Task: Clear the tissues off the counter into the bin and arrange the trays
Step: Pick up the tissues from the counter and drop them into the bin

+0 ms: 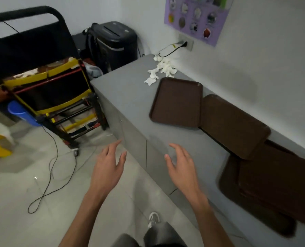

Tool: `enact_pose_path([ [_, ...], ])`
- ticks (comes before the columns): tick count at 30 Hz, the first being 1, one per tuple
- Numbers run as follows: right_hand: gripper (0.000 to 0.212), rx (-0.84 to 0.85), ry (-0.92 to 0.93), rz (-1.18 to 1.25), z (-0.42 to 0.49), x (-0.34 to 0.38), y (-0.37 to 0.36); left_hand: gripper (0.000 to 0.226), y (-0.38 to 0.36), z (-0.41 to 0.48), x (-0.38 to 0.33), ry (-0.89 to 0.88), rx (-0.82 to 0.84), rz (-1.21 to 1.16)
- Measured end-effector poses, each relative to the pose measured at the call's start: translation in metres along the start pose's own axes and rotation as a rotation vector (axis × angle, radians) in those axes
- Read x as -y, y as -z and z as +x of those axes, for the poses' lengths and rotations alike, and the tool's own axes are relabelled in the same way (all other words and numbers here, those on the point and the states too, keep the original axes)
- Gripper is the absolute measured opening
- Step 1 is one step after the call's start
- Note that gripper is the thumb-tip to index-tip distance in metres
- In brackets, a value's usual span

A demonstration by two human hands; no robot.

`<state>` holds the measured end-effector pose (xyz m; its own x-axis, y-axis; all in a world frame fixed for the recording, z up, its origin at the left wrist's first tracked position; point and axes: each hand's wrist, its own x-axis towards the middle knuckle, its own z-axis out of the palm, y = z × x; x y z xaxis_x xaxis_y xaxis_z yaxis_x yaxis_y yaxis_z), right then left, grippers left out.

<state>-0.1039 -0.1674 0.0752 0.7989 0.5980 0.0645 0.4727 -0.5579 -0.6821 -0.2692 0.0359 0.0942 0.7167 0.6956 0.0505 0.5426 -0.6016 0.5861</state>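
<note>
The front strip of the grey counter is bare, so there is room to reach along it to the tissues at the far end. Brown trays fill the side by the wall, some piled up. A black cord lies just behind the tissues. A yellow cart stands close beside the counter's far corner.

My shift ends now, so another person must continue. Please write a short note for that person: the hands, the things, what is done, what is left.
Hands: left hand and right hand are both open, holding nothing, in the air by the counter.
Things: crumpled tissues lie at the counter's far end. One brown tray lies flat near them; a second tray partly covers a loose tray pile.
Done: nothing visible.
Left: bin the tissues, arrange the trays.
</note>
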Motion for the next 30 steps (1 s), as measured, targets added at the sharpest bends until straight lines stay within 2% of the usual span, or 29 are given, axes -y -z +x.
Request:
enact_pose_path([
  [3,0.039,0.042,0.022,-0.006,0.059,0.01,-0.026,0.044,0.007,0.039,0.021,0.073,-0.011,0.008],
  [9,0.038,0.041,0.036,-0.005,0.16,0.031,-0.078,0.04,0.015,0.134,0.072,0.084,-0.001,-0.009],
  [22,0.032,-0.077,-0.176,-0.076,0.318,0.107,-0.165,0.038,0.048,0.394,0.147,-0.183,0.281,0.018],
  [30,0.034,-0.033,-0.253,-0.183,0.428,0.1,-0.184,0.034,0.038,0.507,0.143,-0.298,0.281,-0.016],
])
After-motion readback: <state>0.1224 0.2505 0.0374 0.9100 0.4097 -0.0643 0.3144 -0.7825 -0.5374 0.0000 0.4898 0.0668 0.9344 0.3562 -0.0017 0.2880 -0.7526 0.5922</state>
